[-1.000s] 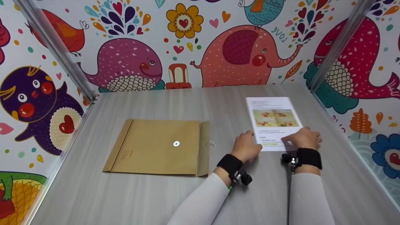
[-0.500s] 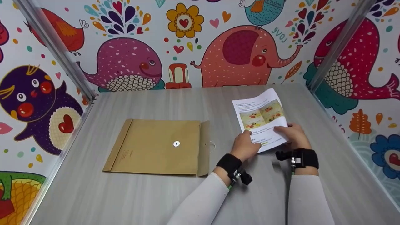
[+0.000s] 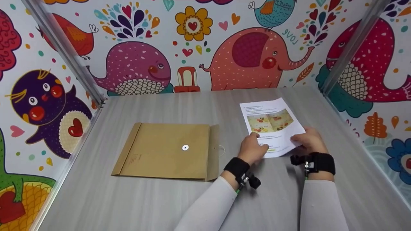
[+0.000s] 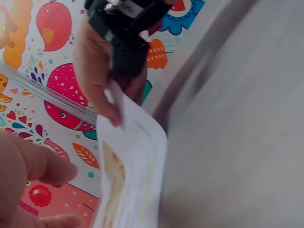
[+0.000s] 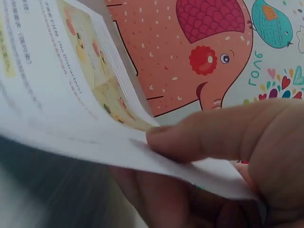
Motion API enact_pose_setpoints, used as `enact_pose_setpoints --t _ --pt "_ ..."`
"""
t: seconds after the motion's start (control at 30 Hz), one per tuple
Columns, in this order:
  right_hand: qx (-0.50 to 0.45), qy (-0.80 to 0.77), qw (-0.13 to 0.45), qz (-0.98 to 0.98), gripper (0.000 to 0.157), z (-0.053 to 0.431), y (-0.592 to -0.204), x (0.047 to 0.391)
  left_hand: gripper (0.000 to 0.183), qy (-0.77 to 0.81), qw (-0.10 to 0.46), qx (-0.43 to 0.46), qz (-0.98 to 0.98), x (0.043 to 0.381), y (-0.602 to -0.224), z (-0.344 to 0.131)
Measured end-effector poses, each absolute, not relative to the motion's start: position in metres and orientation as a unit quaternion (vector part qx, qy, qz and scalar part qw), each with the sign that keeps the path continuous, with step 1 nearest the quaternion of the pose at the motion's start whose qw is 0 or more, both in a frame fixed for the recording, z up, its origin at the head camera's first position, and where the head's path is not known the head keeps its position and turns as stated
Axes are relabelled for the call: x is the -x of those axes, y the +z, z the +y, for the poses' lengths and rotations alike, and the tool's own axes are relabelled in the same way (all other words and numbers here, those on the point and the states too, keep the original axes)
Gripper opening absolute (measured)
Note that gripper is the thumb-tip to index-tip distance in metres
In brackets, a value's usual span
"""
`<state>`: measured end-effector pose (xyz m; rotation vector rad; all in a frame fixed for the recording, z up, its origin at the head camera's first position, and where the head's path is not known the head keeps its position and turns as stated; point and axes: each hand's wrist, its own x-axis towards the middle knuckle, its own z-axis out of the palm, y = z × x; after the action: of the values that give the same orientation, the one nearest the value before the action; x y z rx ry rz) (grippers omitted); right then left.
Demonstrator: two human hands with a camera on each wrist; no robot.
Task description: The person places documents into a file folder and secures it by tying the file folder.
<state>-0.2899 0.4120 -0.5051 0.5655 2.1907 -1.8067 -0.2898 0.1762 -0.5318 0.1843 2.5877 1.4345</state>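
A printed sheet of paper (image 3: pixel 282 138), with a yellowish picture across its upper half, is lifted and bowed at its lower right. My right hand (image 3: pixel 311 141) pinches the sheet's right edge; in the right wrist view the thumb (image 5: pixel 190 140) lies on top and the fingers are beneath. At the lower left edge of the paper is my left hand (image 3: pixel 252 149). The left wrist view shows its thumb and finger (image 4: pixel 52 168) apart, with nothing between them and the sheet (image 4: pixel 135 142) beyond.
A brown kraft envelope (image 3: pixel 167 150) lies on the grey table (image 3: pixel 128 205) to the left, its flap (image 3: pixel 213 152) folded out at the right side with a loose string (image 3: pixel 222 150). Cartoon-printed walls (image 3: pixel 192 64) and metal posts (image 3: pixel 70 57) enclose the table.
My right hand has taken hold of the paper's right edge and lifted it. The sheet has tilted and shifted left, then its right side moved back right. My left hand has barely moved.
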Motion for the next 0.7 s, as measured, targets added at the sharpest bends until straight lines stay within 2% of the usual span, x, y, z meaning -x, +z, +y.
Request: enact_pose_setpoints --t 0.13,0.27,0.47,0.6,0.7 --pt "-0.175 -0.569 0.097 0.798 0.069 0.406 -0.497 0.295 0.048 0.485 0.061 -0.053 0.871 0.293 -0.529 0.164" --pt "-0.154 -0.562 0.017 0.813 0.066 0.391 -0.477 0.290 0.047 0.490 0.031 -0.046 0.870 0.289 -0.526 0.153" --pt "-0.121 -0.614 -0.088 0.775 0.065 0.356 -0.444 0.279 0.034 0.510 0.001 -0.061 0.858 0.276 -0.518 0.145" --pt "-0.124 -0.637 -0.133 0.749 0.064 0.328 -0.436 0.278 0.034 0.544 0.014 -0.054 0.837 0.271 -0.508 0.142" --pt "-0.116 -0.658 -0.169 0.725 0.061 0.306 -0.434 0.277 0.040 0.631 0.051 -0.055 0.772 0.270 -0.501 0.137"
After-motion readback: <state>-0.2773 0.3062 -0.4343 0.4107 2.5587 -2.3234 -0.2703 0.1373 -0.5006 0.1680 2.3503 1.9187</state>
